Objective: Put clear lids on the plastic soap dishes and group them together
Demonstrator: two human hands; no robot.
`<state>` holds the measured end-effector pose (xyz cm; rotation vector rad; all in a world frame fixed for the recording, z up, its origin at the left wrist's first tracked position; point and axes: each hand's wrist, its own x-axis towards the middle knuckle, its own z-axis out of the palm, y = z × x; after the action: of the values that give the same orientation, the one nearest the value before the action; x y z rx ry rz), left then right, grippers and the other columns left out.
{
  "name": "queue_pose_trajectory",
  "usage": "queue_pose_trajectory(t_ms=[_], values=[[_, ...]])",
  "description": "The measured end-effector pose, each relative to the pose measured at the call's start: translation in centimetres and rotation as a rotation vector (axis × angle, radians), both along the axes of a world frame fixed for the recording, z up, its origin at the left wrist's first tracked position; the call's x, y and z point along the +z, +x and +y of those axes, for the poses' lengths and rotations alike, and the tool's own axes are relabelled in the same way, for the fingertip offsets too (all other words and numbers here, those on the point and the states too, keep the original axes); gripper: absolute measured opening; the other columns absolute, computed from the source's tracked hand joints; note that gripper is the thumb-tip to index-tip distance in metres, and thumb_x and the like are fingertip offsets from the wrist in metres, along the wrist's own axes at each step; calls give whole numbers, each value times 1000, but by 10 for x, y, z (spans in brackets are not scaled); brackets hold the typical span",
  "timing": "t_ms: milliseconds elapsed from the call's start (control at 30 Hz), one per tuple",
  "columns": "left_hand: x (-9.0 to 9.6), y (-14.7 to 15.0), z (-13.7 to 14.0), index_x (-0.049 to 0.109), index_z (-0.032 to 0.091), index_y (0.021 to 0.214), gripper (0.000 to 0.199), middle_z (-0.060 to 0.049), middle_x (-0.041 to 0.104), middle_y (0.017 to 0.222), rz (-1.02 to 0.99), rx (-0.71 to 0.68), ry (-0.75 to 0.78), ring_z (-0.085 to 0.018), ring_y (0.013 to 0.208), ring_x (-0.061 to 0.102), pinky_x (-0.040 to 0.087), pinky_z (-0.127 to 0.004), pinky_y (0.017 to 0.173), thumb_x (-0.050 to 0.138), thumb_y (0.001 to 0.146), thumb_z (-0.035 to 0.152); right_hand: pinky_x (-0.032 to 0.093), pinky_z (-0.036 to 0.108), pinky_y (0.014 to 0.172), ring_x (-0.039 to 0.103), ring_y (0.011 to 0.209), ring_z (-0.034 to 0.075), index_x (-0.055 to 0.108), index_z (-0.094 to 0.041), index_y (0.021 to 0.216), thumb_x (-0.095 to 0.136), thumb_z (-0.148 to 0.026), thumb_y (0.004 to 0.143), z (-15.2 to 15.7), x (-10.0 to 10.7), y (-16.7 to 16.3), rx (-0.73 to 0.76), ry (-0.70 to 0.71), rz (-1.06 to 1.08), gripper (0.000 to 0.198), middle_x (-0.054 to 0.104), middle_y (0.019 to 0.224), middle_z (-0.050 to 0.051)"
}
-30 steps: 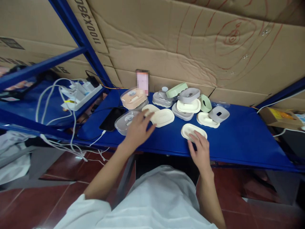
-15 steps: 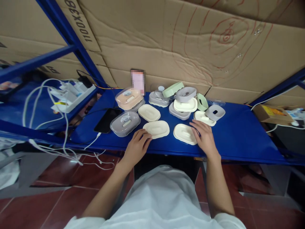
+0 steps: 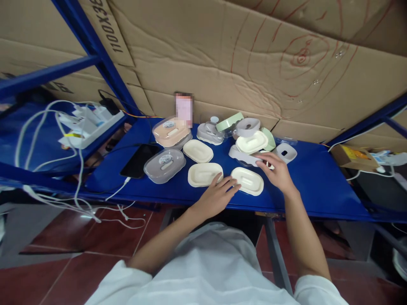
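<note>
Head view: the left hand (image 3: pixel 218 195) lies flat and open, holding nothing, its fingertips between two cream oval plastic trays, the left cream tray (image 3: pixel 203 174) and the right cream tray (image 3: pixel 247 181), at the blue shelf's (image 3: pixel 321 182) near edge. Farther right, the right hand (image 3: pixel 277 171), fingers loosely spread, touches a grey oval plastic dish (image 3: pixel 243 156) without gripping it.
</note>
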<state>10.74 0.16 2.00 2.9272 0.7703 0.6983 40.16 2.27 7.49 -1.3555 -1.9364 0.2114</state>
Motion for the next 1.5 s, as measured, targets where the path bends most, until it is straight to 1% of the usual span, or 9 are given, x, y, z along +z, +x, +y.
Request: queue_pose_trajectory(t_ms=[200,367,533,767,900,1100,1200,1300,1500], values=[[-6,-12,-1,69,19,115,20,-8,73,110,-82,-74,7,-25,110,65,52,-43,105,57,102,9,61,41,89,72,98,24,77,-29,119,67,-40,104,-59,-17,4,-107,2,80,21,74,119,8],[-11,-38,-18,65,22,132,31,-11,70,123,-199,8,-14,-24,115,67,58,-40,101,59,104,11,55,53,109,67,126,31,73,-31,127,66,-31,105,-94,-31,-16,38,-41,-110,23,76,126,8],[-10,-43,-19,61,22,141,37,-15,62,148,-197,45,4,-30,139,59,53,-47,113,64,104,17,49,58,122,53,150,30,64,-29,141,58,-23,108,-107,-46,-37,198,-104,-152,34,71,143,8],[-6,-41,-16,68,22,123,23,-8,73,126,-220,-14,-66,-26,127,62,53,-45,110,60,104,13,46,57,126,58,146,28,64,-28,141,65,-21,105,-116,-56,-46,221,17,-276,36,73,141,8],[-11,-40,-15,69,22,123,21,-7,73,124,-264,-7,-108,-25,124,62,53,-43,109,63,104,17,46,53,123,61,142,27,70,-26,133,63,-28,107,-97,-43,-44,191,6,-340,27,75,139,7],[-13,-40,-15,71,23,119,17,-6,72,122,-303,6,-142,-23,123,62,53,-43,112,66,103,20,33,66,122,56,142,39,78,-19,122,62,-33,106,1,-22,-55,-104,-7,-467,27,69,146,16],[-12,-41,-16,72,24,119,17,-6,72,120,-317,16,-147,-22,122,63,53,-43,113,67,103,20,31,70,120,62,131,39,80,-20,96,68,-30,101,37,-15,-60,-50,-64,-389,17,77,128,14],[-12,-41,-16,72,24,116,15,-6,72,118,-328,12,-146,-21,121,63,54,-42,112,66,103,19,47,58,110,69,114,30,78,-23,95,65,-39,103,41,-4,-58,-51,-50,-249,22,79,117,10],[-15,-39,-17,71,23,120,16,-7,72,120,-318,41,-81,-24,120,64,55,-43,111,65,105,23,56,33,70,67,79,18,74,-25,102,72,-57,97,-16,5,-48,-97,-277,669,32,77,96,5]])
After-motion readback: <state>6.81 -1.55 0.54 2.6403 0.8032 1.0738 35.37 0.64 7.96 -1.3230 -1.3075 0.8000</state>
